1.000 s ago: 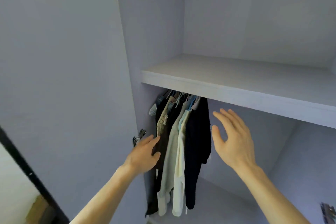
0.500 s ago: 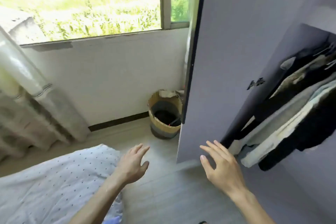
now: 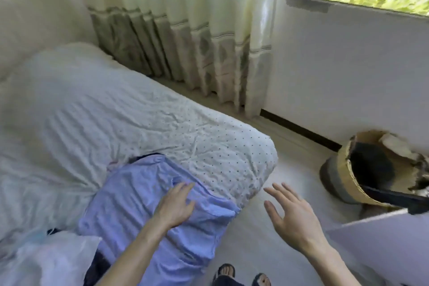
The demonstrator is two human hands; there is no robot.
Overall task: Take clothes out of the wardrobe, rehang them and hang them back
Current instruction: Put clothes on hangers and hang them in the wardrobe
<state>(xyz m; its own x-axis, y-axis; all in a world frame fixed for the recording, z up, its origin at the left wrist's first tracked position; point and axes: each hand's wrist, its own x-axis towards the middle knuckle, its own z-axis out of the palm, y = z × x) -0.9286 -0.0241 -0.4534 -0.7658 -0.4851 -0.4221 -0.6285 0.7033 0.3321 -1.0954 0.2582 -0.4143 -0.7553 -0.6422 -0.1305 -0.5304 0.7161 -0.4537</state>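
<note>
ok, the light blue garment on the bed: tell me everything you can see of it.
The light blue garment is soft, finely textured cloth, crumpled, lying on the near corner of the bed, its near edge draping over the side. No hanger shows. Dark fabric peeks from under its far edge. The left hand, fingers straight, seems to rest on its upper right part; a white bundle lies at its left edge.
</note>
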